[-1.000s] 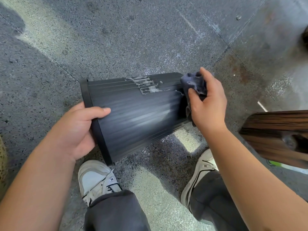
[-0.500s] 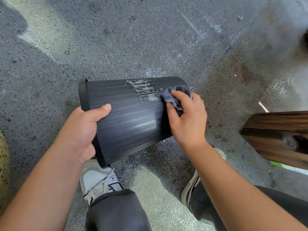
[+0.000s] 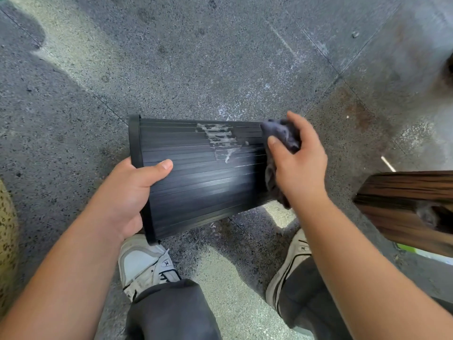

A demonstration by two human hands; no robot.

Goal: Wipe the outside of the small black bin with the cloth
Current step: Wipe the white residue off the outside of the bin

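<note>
The small black bin is ribbed and held on its side above the floor, rim to the left, base to the right. A pale smear of residue marks its upper side. My left hand grips the rim end, thumb lying across the ribs. My right hand holds a bunched dark grey cloth against the bin's base end; part of the cloth hangs down behind my palm.
Speckled grey floor lies all around. My two feet in white shoes stand below the bin. A dark wooden furniture edge juts in at the right. A yellowish speckled object sits at the left border.
My right hand slid the cloth left over the bin's side half a second ago, then back right to the base end. The left hand kept its grip on the rim.
</note>
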